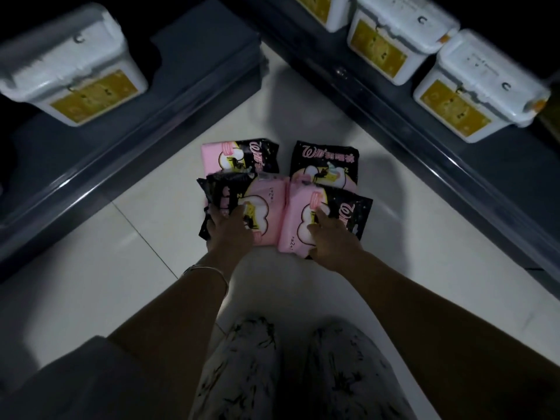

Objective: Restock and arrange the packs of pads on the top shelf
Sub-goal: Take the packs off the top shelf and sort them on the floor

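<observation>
Left hand (230, 230) gripped the near-left pack (268, 201), right hand (330, 239) the near-right pack (300, 218), near the far-left pack (218, 159) (heaped together, presumably for shelving).

tub (69, 65) at 10 o'clock smeared, label (91, 95) unreadable. top tub (318, 7) at 1 o'clock cut by edge. left hand (230, 234) and right hand (330, 237) cover the near packs (269, 201); grip or rest, can't tell. another pack (205, 230) beneath, mostly hidden.
</observation>
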The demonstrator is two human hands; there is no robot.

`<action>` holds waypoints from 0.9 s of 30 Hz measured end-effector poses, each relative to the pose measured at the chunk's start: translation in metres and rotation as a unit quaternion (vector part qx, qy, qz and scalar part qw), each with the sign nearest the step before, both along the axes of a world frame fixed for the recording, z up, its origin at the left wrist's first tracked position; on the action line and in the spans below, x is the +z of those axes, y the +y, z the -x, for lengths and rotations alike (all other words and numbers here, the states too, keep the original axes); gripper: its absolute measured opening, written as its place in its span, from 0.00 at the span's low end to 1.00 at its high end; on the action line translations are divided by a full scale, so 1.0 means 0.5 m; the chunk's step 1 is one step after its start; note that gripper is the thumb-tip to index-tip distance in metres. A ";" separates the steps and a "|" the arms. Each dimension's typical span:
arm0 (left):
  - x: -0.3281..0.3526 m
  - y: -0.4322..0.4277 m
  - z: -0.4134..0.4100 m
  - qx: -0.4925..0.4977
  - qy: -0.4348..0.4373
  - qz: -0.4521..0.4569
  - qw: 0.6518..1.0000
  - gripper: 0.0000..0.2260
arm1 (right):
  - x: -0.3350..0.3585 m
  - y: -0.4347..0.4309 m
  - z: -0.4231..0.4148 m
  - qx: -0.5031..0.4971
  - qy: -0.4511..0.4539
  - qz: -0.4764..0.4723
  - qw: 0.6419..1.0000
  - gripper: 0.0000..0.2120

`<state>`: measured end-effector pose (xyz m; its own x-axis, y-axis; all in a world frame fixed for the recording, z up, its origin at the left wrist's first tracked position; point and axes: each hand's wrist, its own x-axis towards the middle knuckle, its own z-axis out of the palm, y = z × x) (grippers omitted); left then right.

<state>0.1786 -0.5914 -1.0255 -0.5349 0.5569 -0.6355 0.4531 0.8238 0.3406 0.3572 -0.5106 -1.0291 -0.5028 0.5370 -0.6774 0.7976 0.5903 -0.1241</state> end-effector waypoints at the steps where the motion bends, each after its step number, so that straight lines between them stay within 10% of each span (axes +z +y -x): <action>1: 0.018 0.001 -0.002 0.002 0.008 -0.004 1.000 0.26 | 0.017 0.000 0.003 -0.002 0.010 -0.005 1.000 0.26; 12: 0.288 -0.005 -0.019 -0.297 0.194 -0.048 0.934 0.14 | 0.287 -0.001 0.034 -0.045 0.057 -0.073 0.995 0.21; 27: 0.931 0.072 0.039 -0.335 0.249 -0.168 0.893 0.10 | 0.955 0.060 0.064 -0.048 0.126 -0.218 0.966 0.15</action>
<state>0.1590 -0.5554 -0.5599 -0.1787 0.9726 -0.1485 0.9704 0.1992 0.1369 0.3254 -0.4804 -0.5517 -0.5558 0.7967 -0.2376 0.8284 0.5547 -0.0779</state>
